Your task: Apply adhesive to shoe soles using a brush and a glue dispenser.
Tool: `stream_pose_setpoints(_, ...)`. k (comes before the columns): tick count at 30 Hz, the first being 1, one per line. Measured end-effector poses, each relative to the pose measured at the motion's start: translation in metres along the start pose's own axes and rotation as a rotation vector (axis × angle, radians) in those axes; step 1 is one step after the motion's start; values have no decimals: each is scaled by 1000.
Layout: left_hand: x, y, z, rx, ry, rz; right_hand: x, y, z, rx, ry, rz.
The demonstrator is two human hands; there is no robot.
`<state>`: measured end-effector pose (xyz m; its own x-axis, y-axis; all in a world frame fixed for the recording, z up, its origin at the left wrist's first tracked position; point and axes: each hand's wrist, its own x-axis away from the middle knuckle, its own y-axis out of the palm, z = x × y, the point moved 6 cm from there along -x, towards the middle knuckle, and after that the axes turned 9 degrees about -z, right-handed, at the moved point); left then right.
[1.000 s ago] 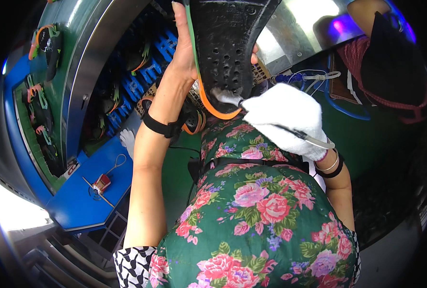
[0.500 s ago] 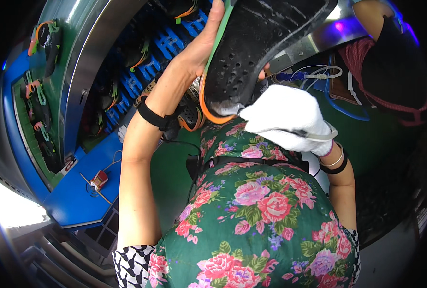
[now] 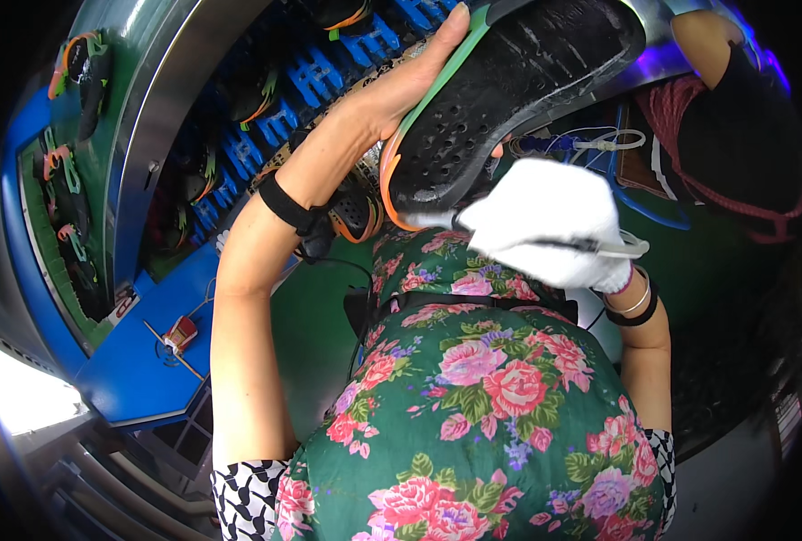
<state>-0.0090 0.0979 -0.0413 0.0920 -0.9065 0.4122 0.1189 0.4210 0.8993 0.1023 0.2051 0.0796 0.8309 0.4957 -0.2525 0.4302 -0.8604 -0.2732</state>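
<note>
My left hand (image 3: 408,90) grips a black shoe sole (image 3: 518,90) with small holes and a green-to-orange edge. The thumb lies along the green side, and fingertips show at the far edge. A white glove covers my right hand (image 3: 550,212), closed around a brush (image 3: 432,219) whose pale bristles touch the orange rim at the sole's near end. From the back of that hand comes a clear tube (image 3: 631,248); where it leads is hidden. Wet-looking streaks mark the sole's black face.
To the left, a curved metal rail (image 3: 153,144) borders blue racks (image 3: 315,81) with shoe parts. More shoes (image 3: 75,180) hang at far left, above a blue table (image 3: 140,379) carrying a small red object (image 3: 180,334). Beyond my right hand lie cables (image 3: 604,140) and a dark red woven strap (image 3: 689,153).
The sole has tilted and shifted to the right with my left hand. The brush has moved from the perforated face down onto the orange rim.
</note>
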Motion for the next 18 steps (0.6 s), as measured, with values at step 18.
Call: stream_pose_setpoints(18, 5, 3, -5, -566, -40, 156, -2, -1, -3, 20, -128, -259)
